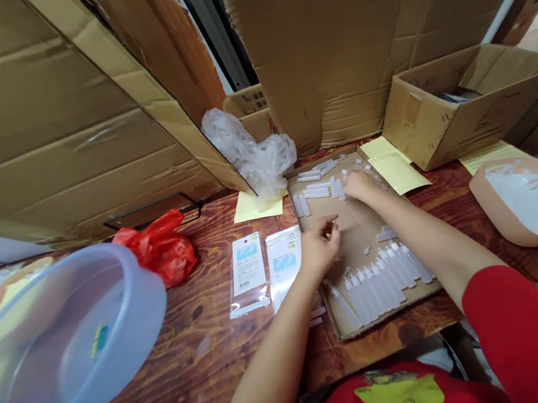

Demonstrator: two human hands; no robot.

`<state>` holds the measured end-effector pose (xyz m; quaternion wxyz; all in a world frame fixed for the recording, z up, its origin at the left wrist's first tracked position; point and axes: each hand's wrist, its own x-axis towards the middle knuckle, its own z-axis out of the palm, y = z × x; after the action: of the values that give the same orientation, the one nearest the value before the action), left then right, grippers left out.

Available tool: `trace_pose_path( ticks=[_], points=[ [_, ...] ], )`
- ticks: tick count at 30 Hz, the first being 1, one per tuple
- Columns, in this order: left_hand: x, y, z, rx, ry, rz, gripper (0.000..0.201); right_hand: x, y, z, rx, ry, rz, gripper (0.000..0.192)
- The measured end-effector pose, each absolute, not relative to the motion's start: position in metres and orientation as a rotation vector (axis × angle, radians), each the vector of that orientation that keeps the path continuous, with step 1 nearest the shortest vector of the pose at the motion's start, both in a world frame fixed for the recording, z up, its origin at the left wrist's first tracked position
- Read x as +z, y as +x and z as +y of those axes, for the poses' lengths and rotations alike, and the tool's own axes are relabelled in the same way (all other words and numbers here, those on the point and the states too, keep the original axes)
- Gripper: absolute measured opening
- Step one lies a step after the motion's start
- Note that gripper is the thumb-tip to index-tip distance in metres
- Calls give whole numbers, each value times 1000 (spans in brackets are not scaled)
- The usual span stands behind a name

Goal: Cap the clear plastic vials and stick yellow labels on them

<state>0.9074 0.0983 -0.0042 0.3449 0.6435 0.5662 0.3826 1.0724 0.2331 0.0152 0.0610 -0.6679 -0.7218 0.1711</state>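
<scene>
A shallow cardboard tray (353, 222) lies in front of me. My left hand (322, 245) hovers over its left edge, thumb and fingers curled together in a pinch; what they hold, if anything, is too small to make out. Toward the tray's far right, my right hand (358, 185) points down with its fingers drawn together, among small clear pieces (368, 168); its fingertips are partly hidden. Short clear plastic strips (318, 190) lie in groups near the far end. Along the near end, several translucent tubes with narrow tips (376, 290) lie side by side in a row.
Flat printed packets (247, 268) lie left of the tray. A large blue plastic basin (136, 329), a red plastic bag (175, 252) and a crumpled clear bag (251, 150) stand further left. On the right are a cardboard box (434, 123) and a container of clear parts (509, 219).
</scene>
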Motion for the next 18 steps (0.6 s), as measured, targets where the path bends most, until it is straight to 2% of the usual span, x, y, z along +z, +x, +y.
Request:
trace_pose_path(
  ticks=[3,6,9,11,14,18],
  points=[
    [3,904,78,1098,1387,1335,33,24,1071,231,605,-2074,-2057,32],
    [16,898,61,1231,837,1106,40,41,1080,203,670,-1956,-1985,22],
    [30,893,48,1304,439,940,44,58,1093,144,803,-1630,-1923,22],
    [37,893,41,1324,354,893,44,65,1097,99,916,-1187,-1808,21],
    [41,897,32,1319,329,846,43,68,1090,49,722,-870,-1846,18],
    [45,904,20,1310,368,846,43,66,1079,27,504,-737,-1951,30]
  ],
)
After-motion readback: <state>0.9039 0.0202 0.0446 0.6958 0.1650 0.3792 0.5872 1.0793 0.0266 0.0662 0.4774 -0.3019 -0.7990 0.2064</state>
